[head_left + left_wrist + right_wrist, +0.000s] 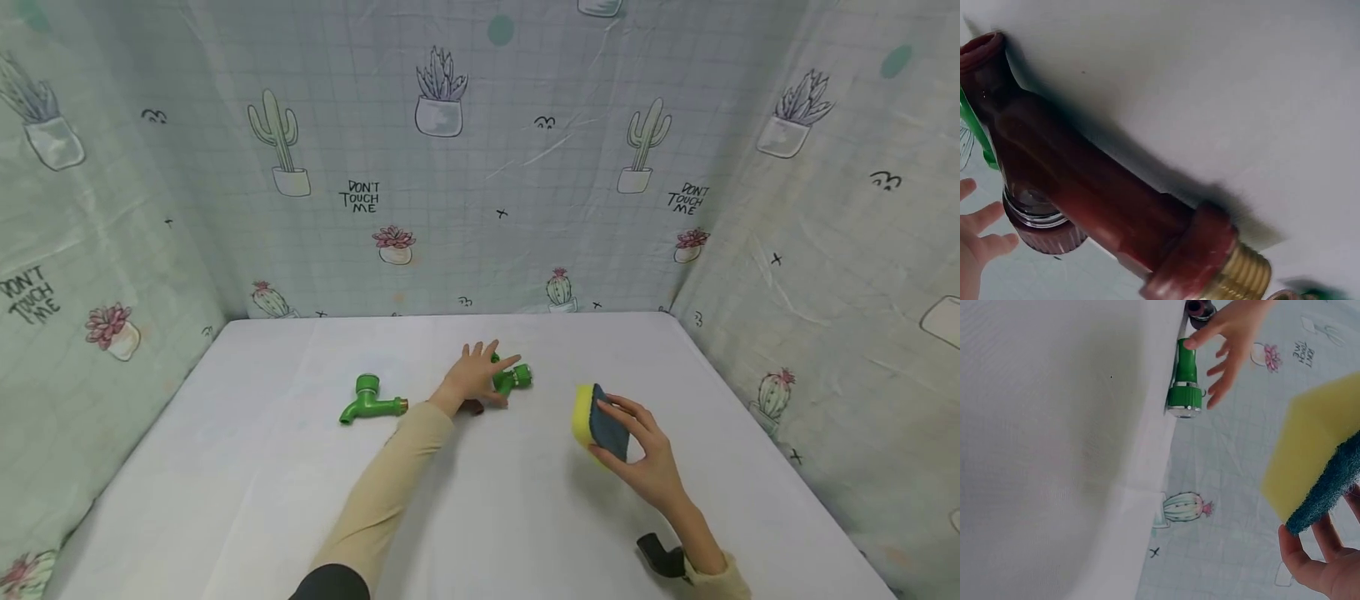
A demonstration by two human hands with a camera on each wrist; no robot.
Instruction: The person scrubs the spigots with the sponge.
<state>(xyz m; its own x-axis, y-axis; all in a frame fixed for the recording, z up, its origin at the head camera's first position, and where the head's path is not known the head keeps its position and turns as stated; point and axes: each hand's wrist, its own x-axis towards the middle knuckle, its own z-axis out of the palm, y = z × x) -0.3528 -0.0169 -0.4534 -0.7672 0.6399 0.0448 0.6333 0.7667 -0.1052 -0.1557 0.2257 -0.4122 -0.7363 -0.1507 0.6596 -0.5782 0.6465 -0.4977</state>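
Observation:
In the head view my right hand (651,462) grips a two-layer sponge (583,415), yellow on one side and dark blue-green scouring pad on the other, held above the table. The same sponge (1316,437) fills the right side of the right wrist view. My left hand (468,377) reaches out with spread fingers over a green water tap (517,377); whether it touches the tap I cannot tell. Partly hidden below that hand lies a dark red tap (472,407). Close up in the left wrist view, this red tap (1097,175) shows a brass threaded end.
Another green tap (367,402) lies on the white table (300,483), left of my left hand. A patterned cloth (480,183) with cactus drawings rises behind the table and at both sides. A black curved piece (660,556) is at my right wrist.

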